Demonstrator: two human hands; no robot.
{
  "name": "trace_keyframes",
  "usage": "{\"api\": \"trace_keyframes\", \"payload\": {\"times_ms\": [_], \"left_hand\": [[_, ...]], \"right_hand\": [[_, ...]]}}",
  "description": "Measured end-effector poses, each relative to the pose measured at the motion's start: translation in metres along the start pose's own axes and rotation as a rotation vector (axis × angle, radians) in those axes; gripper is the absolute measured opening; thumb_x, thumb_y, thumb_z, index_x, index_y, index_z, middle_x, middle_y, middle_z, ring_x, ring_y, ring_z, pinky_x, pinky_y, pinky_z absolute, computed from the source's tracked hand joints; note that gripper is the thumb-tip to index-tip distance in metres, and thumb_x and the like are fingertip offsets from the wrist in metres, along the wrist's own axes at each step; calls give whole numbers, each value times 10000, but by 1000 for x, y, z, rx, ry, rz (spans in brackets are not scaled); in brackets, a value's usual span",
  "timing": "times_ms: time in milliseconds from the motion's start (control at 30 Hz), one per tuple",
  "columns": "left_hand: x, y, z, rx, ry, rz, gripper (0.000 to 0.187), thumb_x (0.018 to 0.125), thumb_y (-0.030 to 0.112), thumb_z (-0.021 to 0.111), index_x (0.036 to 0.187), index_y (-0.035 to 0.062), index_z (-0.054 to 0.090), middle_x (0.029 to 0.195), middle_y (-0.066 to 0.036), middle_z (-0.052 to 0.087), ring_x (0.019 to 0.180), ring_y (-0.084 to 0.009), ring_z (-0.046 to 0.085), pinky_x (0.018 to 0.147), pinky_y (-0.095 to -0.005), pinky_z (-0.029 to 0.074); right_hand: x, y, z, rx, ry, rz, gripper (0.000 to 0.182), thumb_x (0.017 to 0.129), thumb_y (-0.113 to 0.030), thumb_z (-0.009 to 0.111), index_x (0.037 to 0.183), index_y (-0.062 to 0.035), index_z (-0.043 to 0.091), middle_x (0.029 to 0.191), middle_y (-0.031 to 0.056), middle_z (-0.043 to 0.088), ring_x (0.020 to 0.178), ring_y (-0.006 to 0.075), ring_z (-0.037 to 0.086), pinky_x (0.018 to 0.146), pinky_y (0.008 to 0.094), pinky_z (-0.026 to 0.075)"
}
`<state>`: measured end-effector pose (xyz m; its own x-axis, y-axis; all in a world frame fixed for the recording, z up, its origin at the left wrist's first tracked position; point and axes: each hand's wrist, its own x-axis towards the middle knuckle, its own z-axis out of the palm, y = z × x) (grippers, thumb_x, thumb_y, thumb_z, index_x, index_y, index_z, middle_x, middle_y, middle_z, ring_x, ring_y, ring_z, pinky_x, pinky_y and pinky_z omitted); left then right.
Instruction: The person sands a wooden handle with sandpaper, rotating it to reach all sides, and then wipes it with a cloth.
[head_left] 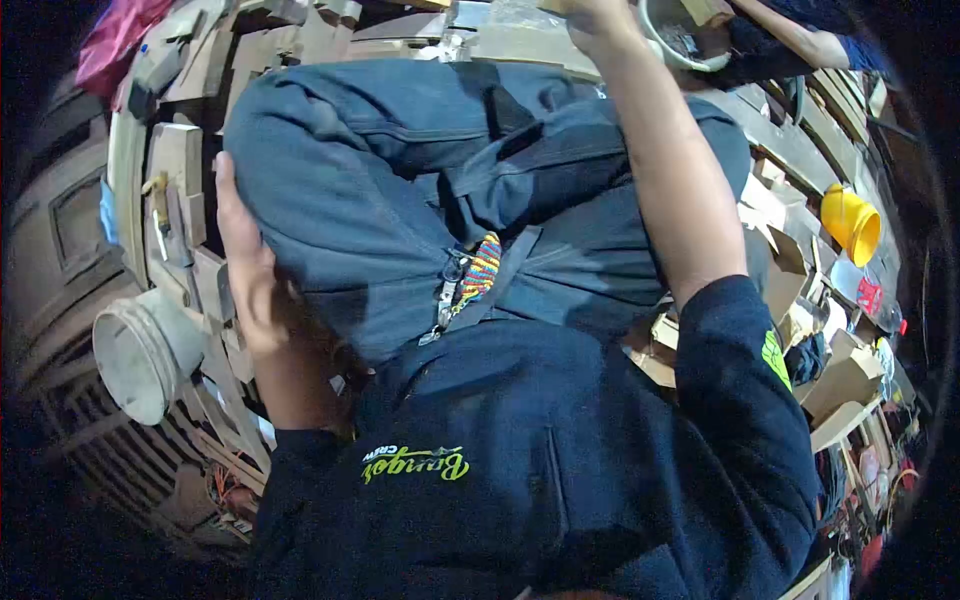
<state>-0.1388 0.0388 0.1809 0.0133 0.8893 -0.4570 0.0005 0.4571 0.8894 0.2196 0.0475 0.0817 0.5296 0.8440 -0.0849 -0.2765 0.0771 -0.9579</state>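
Note:
My left hand [245,225] lies along the outer side of my folded left leg, fingers stretched out, beside wooden blocks [175,165]; some of its fingers are hidden. Reaching forward past my right knee, my right hand [600,22] is cut off by the top edge of the view. A pale tan piece shows at its fingers, but its kind and the grip are not clear. I sit cross-legged in dark trousers [350,220]. A colourful woven keychain [484,268] with metal clips lies at my waist.
Wood pieces surround me. A whitish bucket [150,355] stands at left, a yellow bucket [850,225] at right near a red-capped plastic bottle [880,308] and a cardboard box [840,385]. Another person's arm [795,35] is by a white bucket [655,40] at top right. A pink bag [115,40] lies top left.

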Motion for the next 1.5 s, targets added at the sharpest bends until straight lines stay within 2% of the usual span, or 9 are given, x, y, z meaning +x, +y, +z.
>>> {"api": "trace_keyframes", "payload": {"times_ms": [267,367,567,633,733,900,1167,1433,1500], "left_hand": [[47,5,-12,128,5,150,529,1027,409,465,1301,-38,539,1304,-138,580,1197,-244,555,1045,-371,411],[60,44,35,279,108,591,465,1034,299,476,1293,-83,521,1265,-155,598,1169,-227,573,1005,-361,443],[99,68,150,1207,-586,1073,603,919,303,662,1410,29,443,1324,-228,564,1222,-329,568,1036,-419,432],[90,30,195,1241,-451,1478,310,939,187,605,1125,-61,601,1081,-181,657,965,-308,633,817,-389,494],[117,-12,195,1360,-717,1232,762,797,279,751,1435,47,406,1410,-251,465,1266,-427,487,1067,-455,403],[110,5,200,1254,-748,823,440,922,115,581,1349,39,509,1262,-244,591,1169,-384,578,981,-423,460],[125,30,192,804,-368,795,206,868,86,633,1017,-56,647,992,-213,670,938,-310,658,826,-336,500],[134,35,191,36,-418,610,322,934,-25,534,1256,-29,529,1008,-124,673,939,-153,646,811,-263,503],[107,44,198,151,-374,442,418,937,-49,514,1346,-7,442,1024,-127,665,929,-134,642,799,-254,505]], "right_hand": [[2,9,-9,-31,77,85,121,785,-34,681,892,-9,633,721,49,617,592,150,584,504,289,452],[-2,5,-8,-89,31,108,159,766,-92,718,895,-50,635,700,19,585,564,108,532,456,256,400],[15,38,-3,-246,4,-19,177,740,-101,715,893,-25,674,721,26,635,600,96,573,504,266,450],[8,17,0,-316,-77,110,139,763,-127,719,840,-14,698,731,39,668,630,110,603,541,275,468],[10,38,-7,-116,-107,123,145,802,-123,729,888,-13,692,740,44,666,624,117,593,541,266,464],[8,18,1,132,-179,200,191,859,-154,718,968,-2,678,810,62,683,698,137,630,628,260,509],[9,-4,7,44,13,300,331,986,-354,585,1020,-29,632,843,49,655,706,141,639,614,278,529],[29,-1,24,430,-247,314,348,996,-375,564,1119,-49,549,775,48,591,613,119,562,549,245,486],[22,9,25,368,-231,252,325,986,-317,563,1164,-46,588,1010,71,650,892,180,630,808,311,512]]}}
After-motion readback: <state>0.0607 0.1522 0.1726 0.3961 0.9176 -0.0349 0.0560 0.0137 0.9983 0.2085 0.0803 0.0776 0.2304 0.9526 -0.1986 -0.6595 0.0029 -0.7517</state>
